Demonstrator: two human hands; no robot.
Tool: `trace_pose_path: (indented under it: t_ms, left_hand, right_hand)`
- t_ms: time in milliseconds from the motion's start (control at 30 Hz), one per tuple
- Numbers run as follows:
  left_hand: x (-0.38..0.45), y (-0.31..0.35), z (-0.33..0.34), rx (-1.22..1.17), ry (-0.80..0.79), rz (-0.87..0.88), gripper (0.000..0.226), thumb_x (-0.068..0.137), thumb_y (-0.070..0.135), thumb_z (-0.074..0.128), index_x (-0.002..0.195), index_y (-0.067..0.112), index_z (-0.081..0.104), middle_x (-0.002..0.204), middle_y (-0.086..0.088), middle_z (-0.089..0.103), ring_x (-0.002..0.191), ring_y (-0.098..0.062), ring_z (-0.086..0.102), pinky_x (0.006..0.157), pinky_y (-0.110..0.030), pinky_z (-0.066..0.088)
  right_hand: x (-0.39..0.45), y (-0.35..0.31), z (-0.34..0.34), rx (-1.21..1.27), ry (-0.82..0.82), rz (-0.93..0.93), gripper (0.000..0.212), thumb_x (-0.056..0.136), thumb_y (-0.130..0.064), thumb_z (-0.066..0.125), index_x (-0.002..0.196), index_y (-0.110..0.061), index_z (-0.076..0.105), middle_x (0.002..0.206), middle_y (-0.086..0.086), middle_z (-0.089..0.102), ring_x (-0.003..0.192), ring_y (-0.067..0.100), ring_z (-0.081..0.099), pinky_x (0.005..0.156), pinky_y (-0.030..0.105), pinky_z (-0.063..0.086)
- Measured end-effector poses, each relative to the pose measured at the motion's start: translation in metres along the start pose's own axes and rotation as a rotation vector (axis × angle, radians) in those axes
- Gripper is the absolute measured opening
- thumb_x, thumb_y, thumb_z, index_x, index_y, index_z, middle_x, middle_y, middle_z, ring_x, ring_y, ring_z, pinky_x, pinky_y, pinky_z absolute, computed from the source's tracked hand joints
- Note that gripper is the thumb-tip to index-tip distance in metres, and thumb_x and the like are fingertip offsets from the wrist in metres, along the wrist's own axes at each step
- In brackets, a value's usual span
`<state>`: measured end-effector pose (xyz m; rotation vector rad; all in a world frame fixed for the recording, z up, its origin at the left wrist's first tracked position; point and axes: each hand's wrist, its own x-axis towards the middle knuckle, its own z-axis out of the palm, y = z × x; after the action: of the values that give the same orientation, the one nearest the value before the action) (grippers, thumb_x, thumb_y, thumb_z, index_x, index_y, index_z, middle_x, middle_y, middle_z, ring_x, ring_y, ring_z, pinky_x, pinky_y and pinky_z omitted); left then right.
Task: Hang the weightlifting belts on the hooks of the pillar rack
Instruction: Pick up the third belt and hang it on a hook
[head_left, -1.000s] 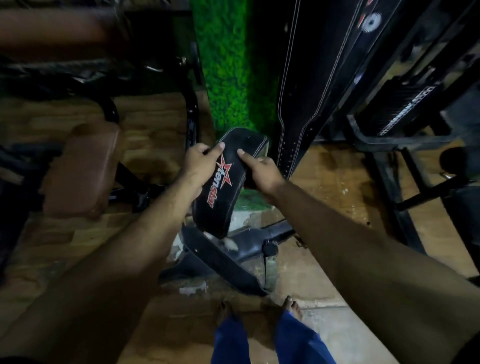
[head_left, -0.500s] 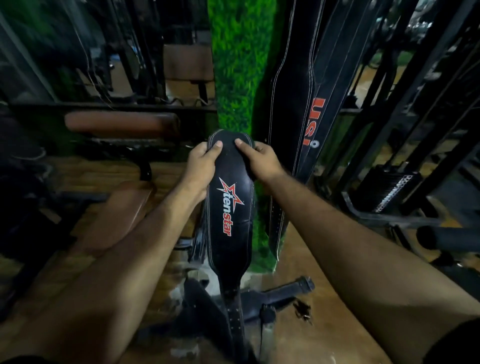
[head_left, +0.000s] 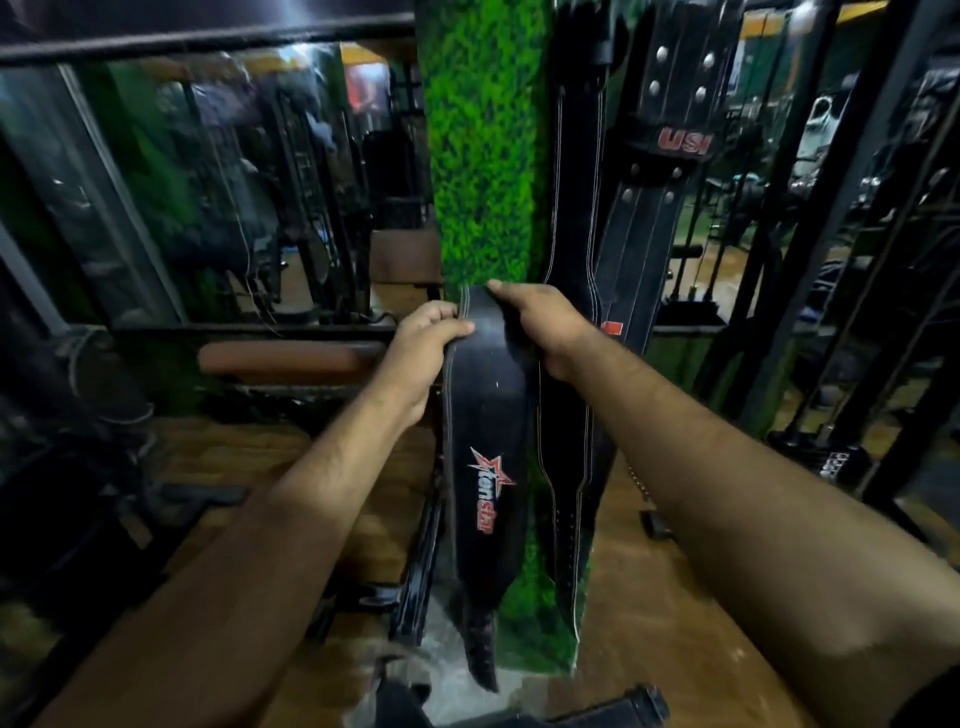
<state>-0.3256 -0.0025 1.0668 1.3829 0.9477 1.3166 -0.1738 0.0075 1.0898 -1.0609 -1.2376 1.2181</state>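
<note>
Both hands, the left hand and the right hand, grip the folded top of a black Tenstar belt with fingers closed on its edges, holding it upright before the green pillar, just left of two hanging black belts.

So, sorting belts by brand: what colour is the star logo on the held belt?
Red with white edging, on the black belt, head view.
</note>
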Motion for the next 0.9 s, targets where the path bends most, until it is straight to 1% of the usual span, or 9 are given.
trace_pose_path:
  t_ms: [100, 233, 333, 433, 533, 633, 733, 800, 900]
  left_hand:
    - [0.005, 0.016, 0.006, -0.021, -0.017, 0.004, 0.015, 0.1, 0.018, 0.057, 0.086, 0.016, 0.063, 0.09, -0.01, 0.072, 0.087, -0.025, 0.067, 0.082, -0.039, 0.052]
    - [0.012, 0.027, 0.011, 0.111, -0.09, 0.169, 0.017, 0.102, 0.014, 0.053, 0.087, 0.017, 0.06, 0.089, -0.005, 0.072, 0.084, -0.019, 0.067, 0.079, -0.036, 0.053]
    - [0.01, 0.024, 0.011, 0.18, -0.269, 0.177, 0.021, 0.103, 0.004, 0.047, 0.094, 0.017, 0.06, 0.082, 0.008, 0.075, 0.078, -0.003, 0.07, 0.071, -0.019, 0.054]
    - [0.018, 0.019, 0.003, 0.327, -0.37, 0.148, 0.015, 0.102, 0.008, 0.052, 0.103, 0.02, 0.061, 0.085, 0.009, 0.075, 0.073, -0.001, 0.067, 0.058, -0.017, 0.047]
    - [0.029, 0.023, 0.003, 0.282, -0.269, 0.09, 0.011, 0.1, 0.017, 0.059, 0.109, 0.023, 0.063, 0.091, 0.007, 0.076, 0.077, -0.006, 0.068, 0.057, -0.022, 0.044]
    - [0.044, 0.036, 0.008, 0.157, -0.178, 0.113, 0.008, 0.098, 0.028, 0.06, 0.104, 0.023, 0.062, 0.088, 0.007, 0.075, 0.078, -0.011, 0.067, 0.058, -0.024, 0.047]
    - [0.058, 0.051, 0.014, 0.004, -0.117, 0.019, 0.039, 0.098, 0.05, 0.051, 0.11, 0.017, 0.068, 0.099, -0.008, 0.074, 0.085, -0.024, 0.069, 0.065, -0.033, 0.054]
    - [0.069, 0.058, 0.018, -0.092, -0.067, -0.117, 0.046, 0.102, 0.048, 0.046, 0.111, 0.01, 0.071, 0.094, -0.011, 0.077, 0.078, -0.022, 0.074, 0.065, -0.032, 0.059]
    - [0.081, 0.064, 0.025, -0.133, -0.027, -0.2, 0.03, 0.101, 0.03, 0.055, 0.11, 0.004, 0.069, 0.087, -0.015, 0.074, 0.065, -0.025, 0.072, 0.059, -0.034, 0.058]
  right_hand:
    - [0.002, -0.01, 0.0, -0.02, -0.04, -0.113, 0.031, 0.102, -0.022, 0.057, 0.076, -0.007, 0.065, 0.067, 0.009, 0.071, 0.058, 0.015, 0.064, 0.057, 0.022, 0.048]
    - [0.012, -0.03, -0.005, -0.029, 0.042, -0.101, 0.046, 0.093, -0.042, 0.066, 0.098, 0.003, 0.072, 0.089, 0.018, 0.075, 0.078, 0.031, 0.072, 0.074, 0.039, 0.058]
    - [0.018, -0.04, -0.016, 0.045, 0.036, 0.074, 0.03, 0.092, -0.03, 0.071, 0.103, -0.002, 0.072, 0.085, 0.015, 0.075, 0.065, 0.026, 0.071, 0.063, 0.033, 0.06]
    - [0.02, -0.04, -0.018, 0.09, 0.004, 0.055, 0.019, 0.093, -0.022, 0.07, 0.099, -0.004, 0.072, 0.085, 0.012, 0.074, 0.066, 0.023, 0.07, 0.062, 0.032, 0.059]
    - [0.021, -0.039, -0.018, 0.125, 0.001, -0.133, 0.019, 0.091, -0.017, 0.072, 0.076, -0.009, 0.064, 0.067, 0.005, 0.068, 0.056, 0.016, 0.063, 0.053, 0.025, 0.052]
    - [0.019, -0.039, -0.022, 0.14, -0.023, -0.272, 0.026, 0.094, -0.011, 0.068, 0.07, -0.007, 0.058, 0.058, 0.002, 0.063, 0.048, 0.012, 0.058, 0.047, 0.023, 0.047]
    - [0.021, -0.034, -0.027, 0.088, -0.026, -0.343, 0.023, 0.095, -0.009, 0.066, 0.074, -0.004, 0.059, 0.062, 0.001, 0.062, 0.054, 0.01, 0.056, 0.052, 0.022, 0.047]
    - [0.021, -0.03, -0.029, 0.025, -0.052, -0.338, 0.028, 0.095, -0.01, 0.066, 0.069, -0.011, 0.056, 0.06, -0.002, 0.056, 0.051, 0.007, 0.05, 0.048, 0.019, 0.04]
    - [0.022, -0.023, -0.035, -0.075, -0.078, -0.278, 0.035, 0.095, -0.015, 0.068, 0.065, -0.017, 0.051, 0.058, -0.004, 0.05, 0.049, 0.006, 0.042, 0.046, 0.018, 0.031]
